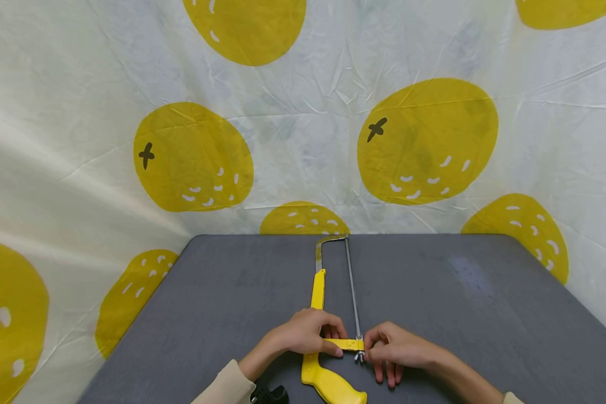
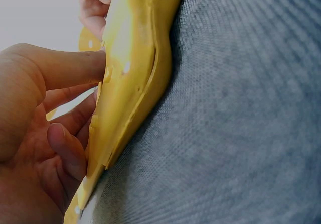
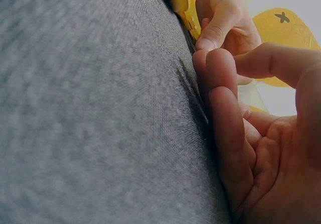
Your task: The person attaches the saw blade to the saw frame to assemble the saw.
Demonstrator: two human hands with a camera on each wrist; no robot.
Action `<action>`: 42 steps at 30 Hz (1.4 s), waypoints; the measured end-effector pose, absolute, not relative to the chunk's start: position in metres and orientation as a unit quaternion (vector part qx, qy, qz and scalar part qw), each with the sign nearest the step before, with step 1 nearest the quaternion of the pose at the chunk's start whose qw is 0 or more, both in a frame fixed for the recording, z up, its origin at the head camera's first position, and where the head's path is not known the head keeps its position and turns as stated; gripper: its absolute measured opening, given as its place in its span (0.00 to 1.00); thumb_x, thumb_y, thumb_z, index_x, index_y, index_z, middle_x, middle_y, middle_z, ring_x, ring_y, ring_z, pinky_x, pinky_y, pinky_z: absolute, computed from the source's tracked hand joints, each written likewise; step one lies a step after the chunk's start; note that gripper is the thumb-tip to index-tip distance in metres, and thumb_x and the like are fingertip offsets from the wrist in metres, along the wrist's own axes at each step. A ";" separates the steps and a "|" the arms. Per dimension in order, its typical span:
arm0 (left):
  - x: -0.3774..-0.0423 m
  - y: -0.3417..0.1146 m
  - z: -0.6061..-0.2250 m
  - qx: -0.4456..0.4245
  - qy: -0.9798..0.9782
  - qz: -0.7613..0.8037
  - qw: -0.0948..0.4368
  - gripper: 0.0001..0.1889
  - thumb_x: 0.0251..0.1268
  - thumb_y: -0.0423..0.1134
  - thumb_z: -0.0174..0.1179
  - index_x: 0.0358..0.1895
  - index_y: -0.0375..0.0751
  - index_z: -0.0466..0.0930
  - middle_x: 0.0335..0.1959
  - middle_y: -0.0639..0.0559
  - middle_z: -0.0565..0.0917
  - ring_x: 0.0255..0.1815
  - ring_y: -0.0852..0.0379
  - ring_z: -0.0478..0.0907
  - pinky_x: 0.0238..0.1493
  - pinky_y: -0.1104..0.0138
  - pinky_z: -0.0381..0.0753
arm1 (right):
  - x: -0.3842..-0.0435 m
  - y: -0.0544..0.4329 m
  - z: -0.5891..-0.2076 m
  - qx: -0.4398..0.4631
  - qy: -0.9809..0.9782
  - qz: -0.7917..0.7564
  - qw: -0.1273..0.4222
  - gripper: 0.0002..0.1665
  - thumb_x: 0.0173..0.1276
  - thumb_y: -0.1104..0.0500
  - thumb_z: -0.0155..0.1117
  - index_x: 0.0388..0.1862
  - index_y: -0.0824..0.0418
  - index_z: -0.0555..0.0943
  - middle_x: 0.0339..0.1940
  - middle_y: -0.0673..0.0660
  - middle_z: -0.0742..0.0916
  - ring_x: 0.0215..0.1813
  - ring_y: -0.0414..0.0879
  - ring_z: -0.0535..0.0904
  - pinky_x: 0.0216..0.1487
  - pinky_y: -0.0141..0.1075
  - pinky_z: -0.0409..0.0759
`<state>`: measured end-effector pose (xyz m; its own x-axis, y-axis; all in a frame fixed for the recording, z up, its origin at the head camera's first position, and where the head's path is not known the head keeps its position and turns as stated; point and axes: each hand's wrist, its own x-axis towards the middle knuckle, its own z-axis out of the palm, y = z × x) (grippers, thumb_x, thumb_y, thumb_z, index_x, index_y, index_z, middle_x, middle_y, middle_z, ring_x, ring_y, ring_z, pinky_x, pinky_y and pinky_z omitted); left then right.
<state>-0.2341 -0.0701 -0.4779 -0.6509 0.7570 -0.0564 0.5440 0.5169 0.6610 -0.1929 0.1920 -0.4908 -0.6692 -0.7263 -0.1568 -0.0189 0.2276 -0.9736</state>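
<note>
A hacksaw (image 1: 319,289) with a yellow handle and frame lies flat on the table, its silver blade (image 1: 352,286) along the right side. My left hand (image 1: 308,332) holds the yellow frame just above the grip, its thumb along the short crossbar. In the left wrist view, the yellow handle (image 2: 133,78) fills the middle and that hand's thumb presses its side. My right hand (image 1: 401,348) has its thumb and index finger right at the wing nut (image 1: 359,357) below the blade's near end. Its fingertips hide the nut in the right wrist view.
A dark grey cloth-covered table (image 1: 459,314) lies under the hacksaw. White fabric (image 1: 303,151) printed with yellow fruit hangs behind and at the sides. A small black object (image 1: 270,394) sits by the left sleeve at the near edge of view.
</note>
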 end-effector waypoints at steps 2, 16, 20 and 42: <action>-0.234 -0.070 -0.477 0.378 0.854 0.312 0.174 0.07 0.63 0.45 0.74 0.42 0.56 0.88 0.29 0.67 0.83 0.29 0.74 0.76 0.35 0.76 0.77 | -0.193 0.192 -0.491 -0.260 0.719 -0.564 0.311 0.14 0.70 0.62 0.60 0.40 0.76 0.80 0.19 0.50 0.87 0.15 0.34 0.81 0.17 0.27 0.77; -0.234 -0.070 -0.476 0.372 0.855 0.316 0.176 0.07 0.62 0.44 0.75 0.42 0.57 0.88 0.30 0.67 0.84 0.29 0.73 0.77 0.35 0.76 0.77 | -0.195 0.193 -0.492 -0.271 0.709 -0.568 0.318 0.12 0.72 0.63 0.61 0.41 0.74 0.80 0.20 0.49 0.88 0.15 0.33 0.81 0.18 0.27 0.77; -0.235 -0.069 -0.477 0.375 0.854 0.316 0.175 0.07 0.62 0.45 0.75 0.41 0.57 0.88 0.30 0.67 0.84 0.29 0.73 0.77 0.36 0.76 0.77 | -0.196 0.195 -0.494 -0.277 0.707 -0.568 0.318 0.12 0.72 0.63 0.61 0.41 0.75 0.80 0.20 0.51 0.88 0.15 0.34 0.81 0.18 0.27 0.77; -0.232 -0.070 -0.475 0.369 0.855 0.321 0.175 0.07 0.62 0.44 0.75 0.41 0.57 0.88 0.30 0.67 0.84 0.30 0.72 0.77 0.36 0.75 0.77 | -0.195 0.194 -0.494 -0.281 0.699 -0.575 0.319 0.13 0.73 0.62 0.63 0.41 0.75 0.80 0.20 0.48 0.88 0.16 0.33 0.81 0.17 0.26 0.77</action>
